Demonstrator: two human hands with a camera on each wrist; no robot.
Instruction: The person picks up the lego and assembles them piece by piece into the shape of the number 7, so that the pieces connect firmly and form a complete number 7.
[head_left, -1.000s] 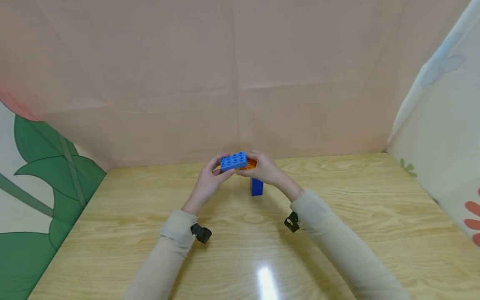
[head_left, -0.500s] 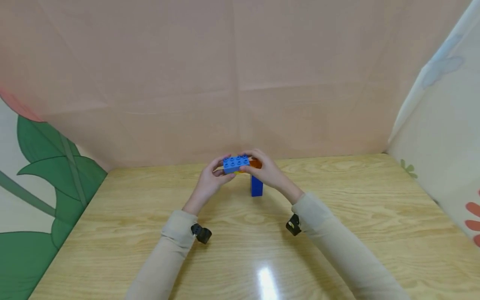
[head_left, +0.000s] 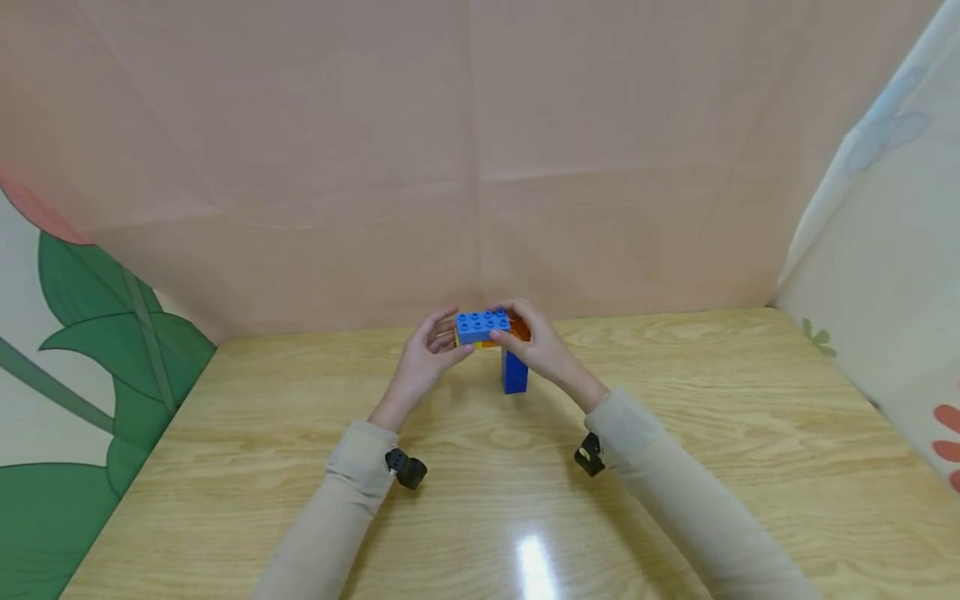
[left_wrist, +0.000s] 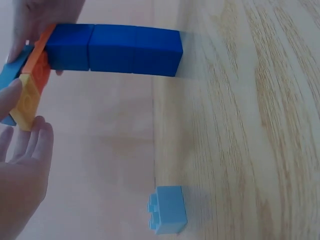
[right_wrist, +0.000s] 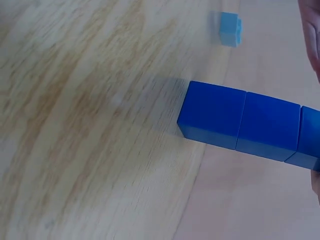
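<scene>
Head view, centre of frame: the left hand and right hand both pinch a studded light-blue brick atop an orange brick, capping a dark-blue column on the glossy wood-grain table.

Left wrist view: the column runs across the top, smooth-sided; the fingers lie loosely straight at lower left; a small pale-blue block sits at the bottom.

Right wrist view: the column crosses the right; the small block is at upper right; finger state cannot be told here.

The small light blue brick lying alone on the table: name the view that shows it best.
The left wrist view. There the small light blue brick lies whole and unobstructed on the table. The right wrist view shows it smaller, near the top edge. The head view does not show it.
</scene>
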